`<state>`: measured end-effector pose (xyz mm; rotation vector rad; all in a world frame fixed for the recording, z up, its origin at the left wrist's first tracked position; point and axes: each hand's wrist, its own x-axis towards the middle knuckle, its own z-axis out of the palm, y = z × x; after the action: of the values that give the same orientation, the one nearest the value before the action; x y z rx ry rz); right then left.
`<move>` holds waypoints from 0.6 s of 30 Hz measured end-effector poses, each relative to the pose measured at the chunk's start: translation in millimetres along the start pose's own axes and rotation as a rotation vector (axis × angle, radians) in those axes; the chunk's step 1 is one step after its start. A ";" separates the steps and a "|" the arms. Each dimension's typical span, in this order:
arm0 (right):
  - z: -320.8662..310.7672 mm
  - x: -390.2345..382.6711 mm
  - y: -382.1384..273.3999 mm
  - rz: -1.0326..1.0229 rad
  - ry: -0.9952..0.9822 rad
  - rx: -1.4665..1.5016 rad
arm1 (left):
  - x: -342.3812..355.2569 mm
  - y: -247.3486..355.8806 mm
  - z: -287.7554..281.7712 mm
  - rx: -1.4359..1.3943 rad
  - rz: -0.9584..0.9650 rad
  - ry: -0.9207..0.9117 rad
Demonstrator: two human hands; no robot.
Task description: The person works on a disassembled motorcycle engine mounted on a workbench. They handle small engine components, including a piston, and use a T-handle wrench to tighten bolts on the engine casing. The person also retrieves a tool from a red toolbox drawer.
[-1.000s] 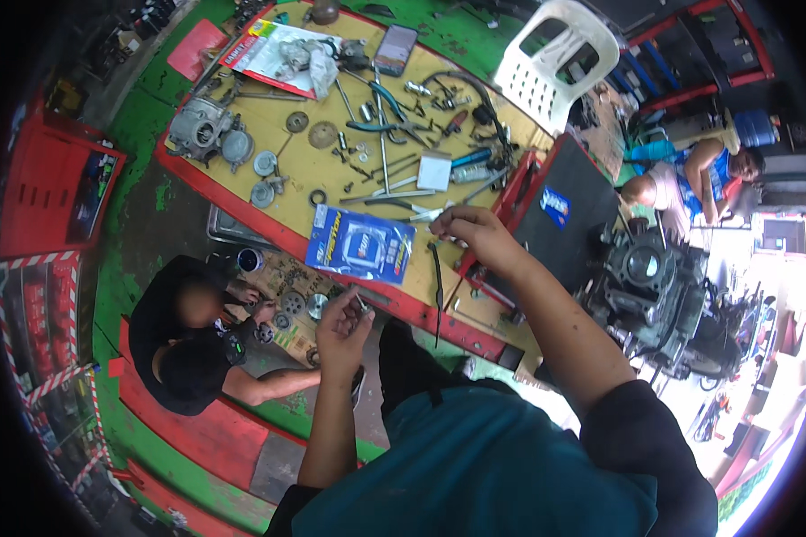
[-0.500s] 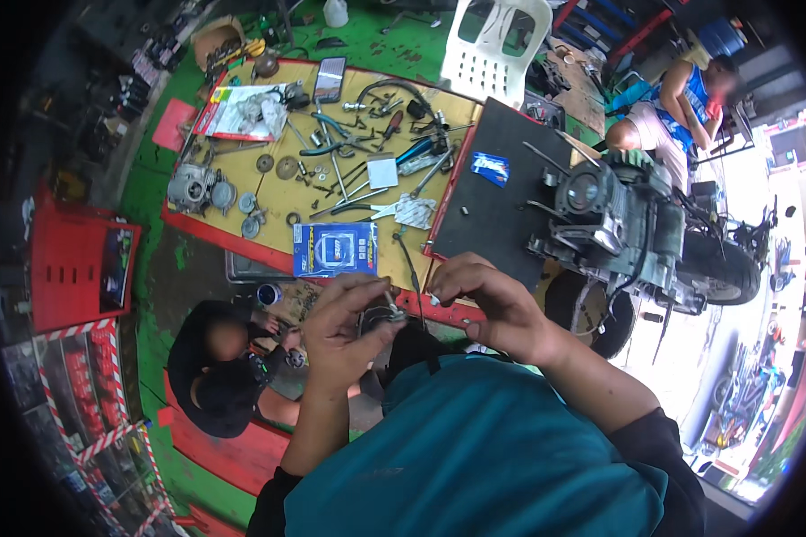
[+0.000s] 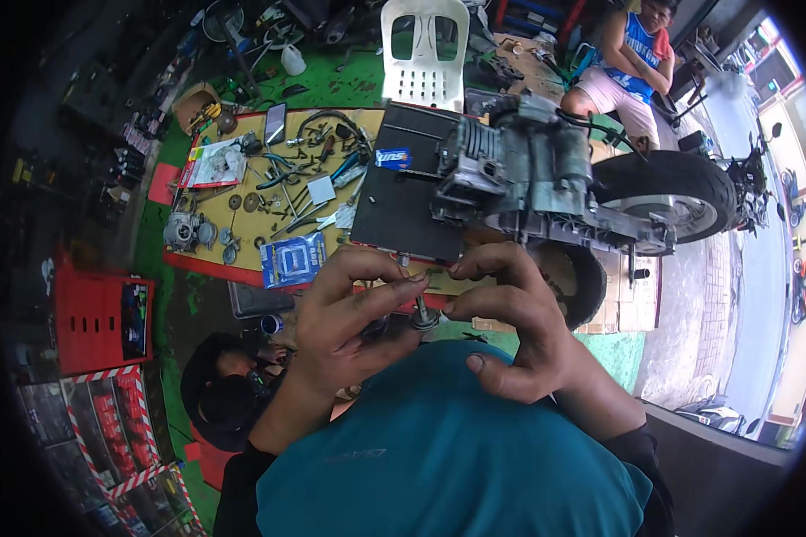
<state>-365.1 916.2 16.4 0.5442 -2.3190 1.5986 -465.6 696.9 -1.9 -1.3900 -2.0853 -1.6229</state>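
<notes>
In the head view, my left hand (image 3: pixel 354 309) grasps a small metal stem (image 3: pixel 423 309) with a disc-like lower end, up in front of the teal shirt (image 3: pixel 457 430) and nearer me than the tabletop (image 3: pixel 210 268). I expect it to be light and stiff, not fragile, perhaps slippery if oily; I'd take it by the slim shank or the disc's rim. My right hand (image 3: pixel 528 327) is curled just beside it, thumb apart from the fingers. A white scrap (image 3: pixel 444 316) shows by a right fingertip, though I cannot tell whether it is held. Left fingers hide part of the stem, so its upper end is unclear to me, and the hands block some of the tabletop's near side.
</notes>
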 end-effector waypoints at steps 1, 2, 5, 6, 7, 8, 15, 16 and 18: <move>-5.6 -7.8 -2.7 -0.005 0.012 -0.026 | 0.2 4.9 6.5 -0.005 0.007 -0.017; -11.1 -14.5 -5.1 -0.013 0.022 -0.050 | -0.1 9.3 11.9 -0.007 0.013 -0.031; -23.7 -32.2 -10.8 -0.036 0.046 -0.092 | 6.0 27.2 26.2 -0.011 0.037 -0.045; -27.3 -37.7 -12.3 -0.041 0.053 -0.105 | 7.9 31.9 31.2 -0.016 0.047 -0.043; -30.7 -42.2 -14.5 -0.040 0.055 -0.108 | 8.3 34.7 36.1 -0.017 0.055 -0.050; -34.2 -45.9 -15.9 -0.039 0.055 -0.104 | 8.3 38.0 40.5 -0.012 0.057 -0.057; -49.2 -70.2 -19.5 -0.048 0.077 -0.097 | 11.5 59.2 61.8 0.014 0.067 -0.098; -50.1 -73.2 -19.1 -0.051 0.079 -0.096 | 11.3 60.3 64.3 0.009 0.070 -0.094; -52.2 -77.5 -19.2 -0.054 0.084 -0.097 | 11.6 61.1 69.2 -0.006 0.077 -0.087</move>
<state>-286.7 970.6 17.9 0.5033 -2.2865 1.4483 -400.1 759.5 19.1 -1.5499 -2.0467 -1.5665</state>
